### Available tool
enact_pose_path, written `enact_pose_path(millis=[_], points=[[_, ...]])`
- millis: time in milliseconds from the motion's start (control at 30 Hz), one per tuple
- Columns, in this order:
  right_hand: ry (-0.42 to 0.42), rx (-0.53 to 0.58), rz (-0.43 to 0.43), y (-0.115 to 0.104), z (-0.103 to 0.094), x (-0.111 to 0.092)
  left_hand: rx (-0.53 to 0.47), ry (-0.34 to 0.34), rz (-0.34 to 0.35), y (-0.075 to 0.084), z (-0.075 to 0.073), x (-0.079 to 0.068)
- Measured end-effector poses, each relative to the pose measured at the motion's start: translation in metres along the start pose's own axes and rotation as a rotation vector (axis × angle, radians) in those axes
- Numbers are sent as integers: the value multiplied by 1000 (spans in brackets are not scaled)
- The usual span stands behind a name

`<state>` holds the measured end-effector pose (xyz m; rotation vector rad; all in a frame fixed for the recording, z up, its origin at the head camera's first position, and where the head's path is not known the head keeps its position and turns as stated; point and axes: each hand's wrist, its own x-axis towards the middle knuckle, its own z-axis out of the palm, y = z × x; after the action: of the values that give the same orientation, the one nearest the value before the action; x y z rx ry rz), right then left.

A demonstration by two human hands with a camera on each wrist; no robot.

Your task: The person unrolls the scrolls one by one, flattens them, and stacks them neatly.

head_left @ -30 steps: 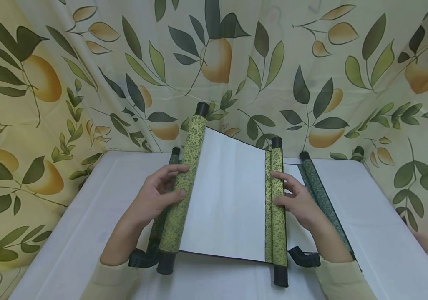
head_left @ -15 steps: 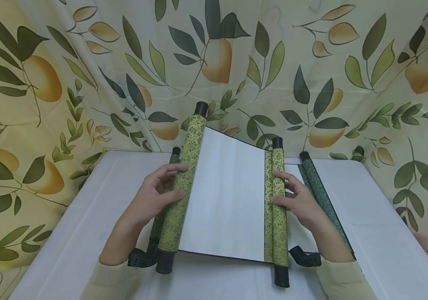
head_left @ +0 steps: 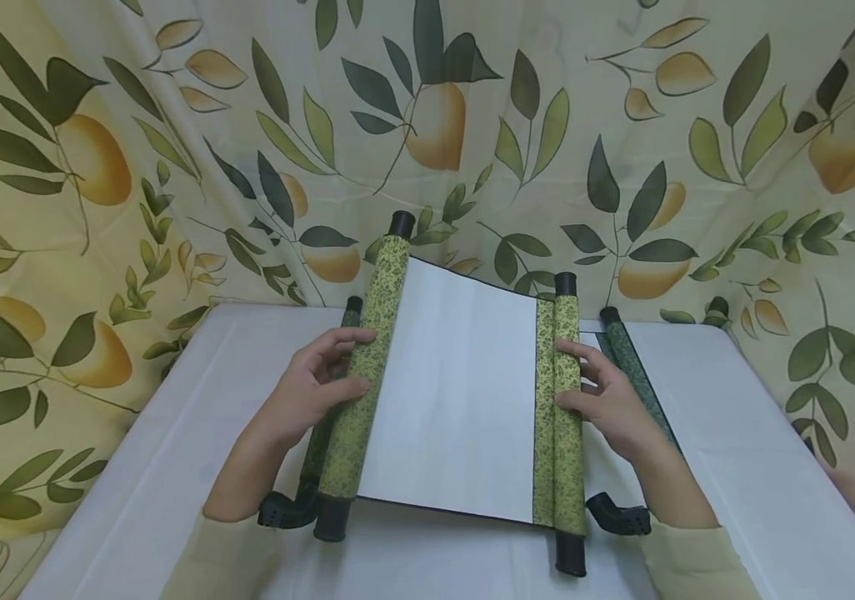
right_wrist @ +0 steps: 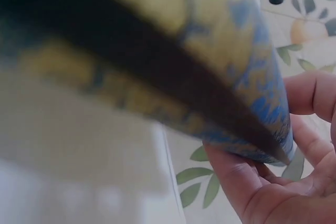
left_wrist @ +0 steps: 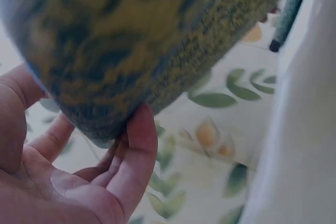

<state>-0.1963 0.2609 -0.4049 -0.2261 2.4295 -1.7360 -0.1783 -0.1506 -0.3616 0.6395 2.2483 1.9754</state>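
A partly unrolled hanging scroll [head_left: 465,392] with a blank white sheet and yellow-green patterned rollers is held up above the table. My left hand [head_left: 307,379] grips the thicker left roller [head_left: 367,358], which leans to the right at its top. My right hand [head_left: 607,400] pinches the slimmer right roller [head_left: 568,467] near its middle. Both rollers end in black knobs. In the left wrist view the fingers [left_wrist: 142,140] curl round the patterned roll [left_wrist: 115,40]. The right wrist view has the fingers and thumb [right_wrist: 231,171] about the other roller [right_wrist: 247,61].
Behind the held scroll a second, dark green scroll lies on the white table [head_left: 742,417]; its right roller [head_left: 641,375] and left roller [head_left: 315,450] show on either side. A leaf-and-fruit patterned curtain [head_left: 517,108] hangs along the table's back edge.
My right hand has shifted slightly to the right with its roller, so the white sheet shows a little wider. The left hand stays nearly in place. The head view has tilted slightly.
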Motion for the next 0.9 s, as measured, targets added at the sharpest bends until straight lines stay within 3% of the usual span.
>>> enact_pose_path(millis=[367, 500, 900], points=[[-38, -28, -2, -13, -12, -10, 45, -116, -198, -34, -12, 5], [-43, -39, -11, -16, -13, -12, 73, -115, -252, -41, -12, 9], [-44, -66, -45, -19, -14, -15, 246, -153, -224, -45, -15, 10]])
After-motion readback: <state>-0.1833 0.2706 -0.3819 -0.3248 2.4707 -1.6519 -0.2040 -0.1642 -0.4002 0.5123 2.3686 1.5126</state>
